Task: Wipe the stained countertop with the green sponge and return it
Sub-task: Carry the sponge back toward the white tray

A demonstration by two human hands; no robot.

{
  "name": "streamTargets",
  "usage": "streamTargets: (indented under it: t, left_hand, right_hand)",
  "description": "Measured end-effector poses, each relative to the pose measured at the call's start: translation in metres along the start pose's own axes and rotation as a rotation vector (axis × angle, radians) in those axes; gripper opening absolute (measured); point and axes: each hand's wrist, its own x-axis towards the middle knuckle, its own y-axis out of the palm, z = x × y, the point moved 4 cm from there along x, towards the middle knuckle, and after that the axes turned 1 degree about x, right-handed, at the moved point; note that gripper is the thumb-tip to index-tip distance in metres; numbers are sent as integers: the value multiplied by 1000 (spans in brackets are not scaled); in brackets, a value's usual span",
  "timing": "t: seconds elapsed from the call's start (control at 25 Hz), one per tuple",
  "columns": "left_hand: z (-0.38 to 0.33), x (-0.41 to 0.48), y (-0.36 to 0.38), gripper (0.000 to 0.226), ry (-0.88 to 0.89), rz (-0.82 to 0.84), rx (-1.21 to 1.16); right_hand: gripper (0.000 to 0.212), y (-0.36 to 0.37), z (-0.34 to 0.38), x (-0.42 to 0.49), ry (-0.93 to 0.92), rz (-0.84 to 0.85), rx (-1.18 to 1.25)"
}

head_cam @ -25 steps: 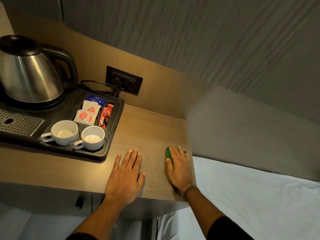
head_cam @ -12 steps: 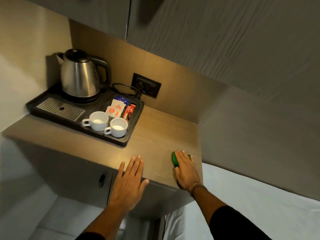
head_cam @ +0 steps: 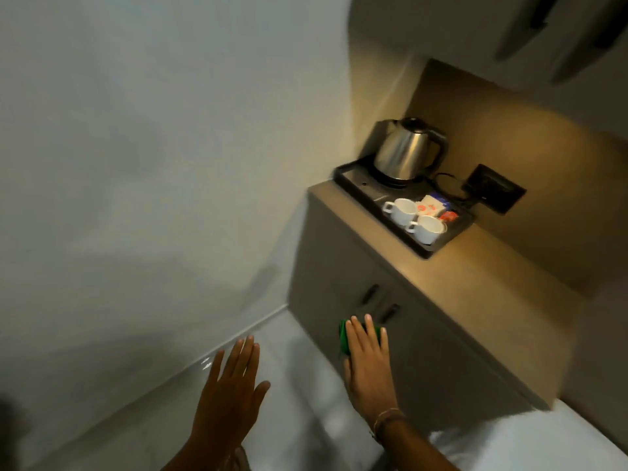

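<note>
The wooden countertop (head_cam: 475, 277) now lies up and to the right of both hands. My right hand (head_cam: 368, 365) holds the green sponge (head_cam: 344, 336) under flat, extended fingers, in front of the grey cabinet doors and off the countertop. Only the sponge's left edge and a strip between the fingers show. My left hand (head_cam: 231, 392) hovers with fingers spread, holding nothing, over the pale floor. The frame is blurred by motion.
A black tray (head_cam: 428, 249) at the counter's far end carries a steel kettle (head_cam: 404, 153), two white cups (head_cam: 402, 209) and sachets (head_cam: 431, 207). A wall socket (head_cam: 496, 190) sits behind it. A white bed (head_cam: 530, 443) lies lower right; a plain wall fills the left.
The view has swung left and pulled back from the counter. Both hands have left the countertop; the right one has carried the sponge down in front of the cabinet.
</note>
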Motion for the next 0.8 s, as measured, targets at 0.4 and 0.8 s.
streamTargets:
  t: [0.4, 0.8]
  left_hand:
    - [245, -282, -44, 80, -666, 21, 43]
    - [443, -450, -82, 79, -859, -16, 22]
  right_hand:
    - [71, 127, 403, -67, -535, 254, 216]
    - [74, 199, 700, -123, -777, 314, 246]
